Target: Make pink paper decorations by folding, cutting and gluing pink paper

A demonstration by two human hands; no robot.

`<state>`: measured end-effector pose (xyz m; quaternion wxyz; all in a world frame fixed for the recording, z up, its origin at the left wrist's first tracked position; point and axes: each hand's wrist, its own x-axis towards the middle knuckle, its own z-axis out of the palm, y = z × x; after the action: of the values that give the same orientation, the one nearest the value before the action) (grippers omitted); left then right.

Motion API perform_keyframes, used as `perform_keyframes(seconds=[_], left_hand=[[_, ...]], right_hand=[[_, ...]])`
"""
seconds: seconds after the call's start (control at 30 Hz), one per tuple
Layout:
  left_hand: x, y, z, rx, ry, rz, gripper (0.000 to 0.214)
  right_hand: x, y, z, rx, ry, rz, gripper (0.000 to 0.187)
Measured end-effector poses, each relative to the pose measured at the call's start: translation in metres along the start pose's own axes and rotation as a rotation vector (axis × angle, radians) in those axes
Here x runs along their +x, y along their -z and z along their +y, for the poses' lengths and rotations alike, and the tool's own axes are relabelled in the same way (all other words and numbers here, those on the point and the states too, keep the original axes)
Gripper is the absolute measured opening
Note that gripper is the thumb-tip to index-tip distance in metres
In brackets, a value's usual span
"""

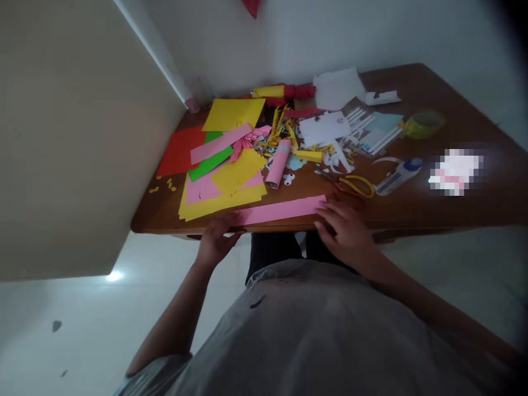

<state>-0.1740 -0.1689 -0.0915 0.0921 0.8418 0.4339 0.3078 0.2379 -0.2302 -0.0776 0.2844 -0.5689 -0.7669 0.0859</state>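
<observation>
A pink paper strip (284,210) lies lengthwise along the table's front edge. At its left end, the fingers of my left hand (216,236) rest on the paper, with the thumb held apart. My right hand (346,225) touches the right end with spread fingers, its thumb off the paper. Just beyond the strip are a pink paper roll (279,162) with a pale blue band and a pair of googly eyes (289,179). Scissors (355,186) with yellow and orange handles lie beyond my right hand.
Yellow sheets (225,204), a red sheet (179,148) and green paper (212,163) cover the table's left side. Paper scraps (289,129) fill the middle. A glue-gun-shaped white and blue tool (399,175), a tape roll (424,124) and a blurred bright object (456,171) lie right.
</observation>
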Motion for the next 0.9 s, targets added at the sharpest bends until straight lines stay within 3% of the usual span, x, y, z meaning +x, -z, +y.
perform_keyframes(seconds=[0.1, 0.2, 0.33, 0.5, 0.6, 0.67, 0.77, 0.9], left_hand=[[0.007, -0.001, 0.002, -0.13, -0.066, -0.066, 0.031], [0.013, -0.003, 0.005, -0.165, -0.091, -0.072, 0.019], [0.015, -0.006, 0.009, -0.104, -0.101, -0.073, 0.019], [0.013, -0.01, 0.012, -0.063, -0.105, -0.056, 0.022], [0.015, -0.016, 0.02, -0.083, -0.118, -0.046, 0.017], [0.019, -0.021, 0.029, -0.066, -0.133, -0.032, 0.015], [0.029, -0.027, 0.045, 0.016, -0.196, 0.031, 0.013], [0.041, -0.028, 0.059, 0.067, -0.241, 0.216, 0.014]], right_hand=[[0.013, -0.016, -0.01, 0.034, 0.22, -0.129, 0.042], [0.023, -0.031, -0.013, 0.033, 0.308, -0.171, 0.044], [0.028, -0.038, -0.008, 0.041, 0.298, -0.169, 0.035], [0.031, -0.032, -0.008, 0.071, 0.238, -0.177, 0.023], [0.042, -0.029, -0.017, 0.057, 0.19, -0.158, 0.029], [0.055, -0.03, -0.024, 0.05, 0.182, -0.16, 0.043], [0.081, -0.033, -0.03, 0.059, 0.183, -0.248, 0.053], [0.103, -0.033, -0.033, 0.286, 0.181, -0.436, 0.022]])
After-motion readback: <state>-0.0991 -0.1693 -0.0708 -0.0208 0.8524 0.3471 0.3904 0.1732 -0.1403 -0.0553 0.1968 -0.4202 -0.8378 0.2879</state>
